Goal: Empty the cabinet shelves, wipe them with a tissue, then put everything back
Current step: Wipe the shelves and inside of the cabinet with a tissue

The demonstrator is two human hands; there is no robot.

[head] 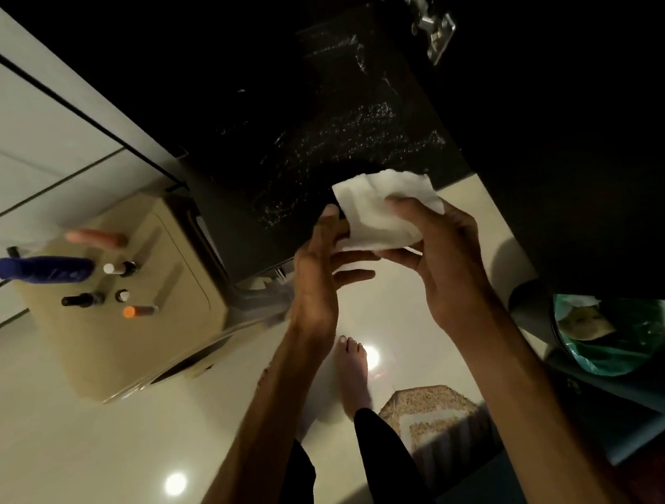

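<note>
A white tissue (381,213) is held up between both hands, in front of the dark open cabinet (330,124). My right hand (442,253) grips its right side with fingers curled over it. My left hand (324,265) holds the left edge, thumb up against the tissue. The cabinet shelf (349,138) behind looks dark and speckled, with nothing visible on it. Several small bottles (122,290) and a purple bottle (47,268) stand on a beige stool (129,336) to the left.
The open cabinet door (583,131) with a metal hinge (427,12) hangs at the right. A bin with a green liner (611,332) sits below it. My bare foot (352,373) stands on the glossy floor near a woven mat (430,409).
</note>
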